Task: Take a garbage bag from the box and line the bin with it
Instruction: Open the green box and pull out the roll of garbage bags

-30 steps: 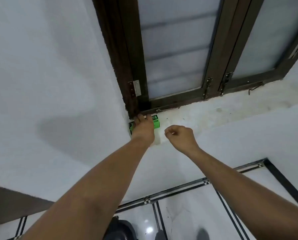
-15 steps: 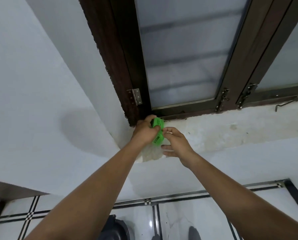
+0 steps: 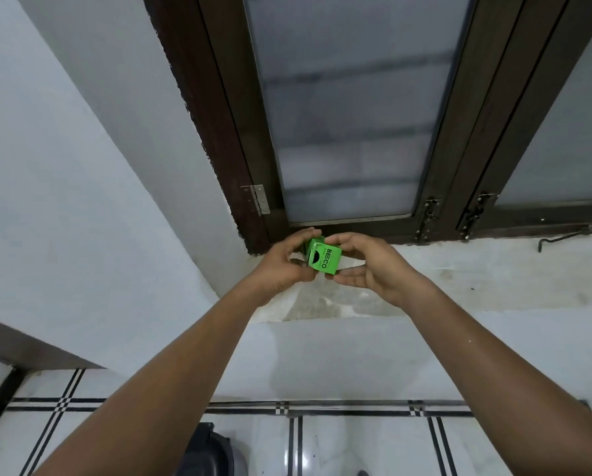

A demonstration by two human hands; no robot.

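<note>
Box (image 3: pixel 323 257) between both hands, left grip (image 3: pixel 284 266) and right grip (image 3: pixel 370 266) closed around it.

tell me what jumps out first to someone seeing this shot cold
The bright green box marked BECO stands out at once, held up between the left hand and the right hand in front of the pale window sill. Behind it rises a dark wooden window frame with frosted panes, filling the upper half. At the bottom edge, part of a dark bin shows on the white tiled floor between the forearms.
</note>
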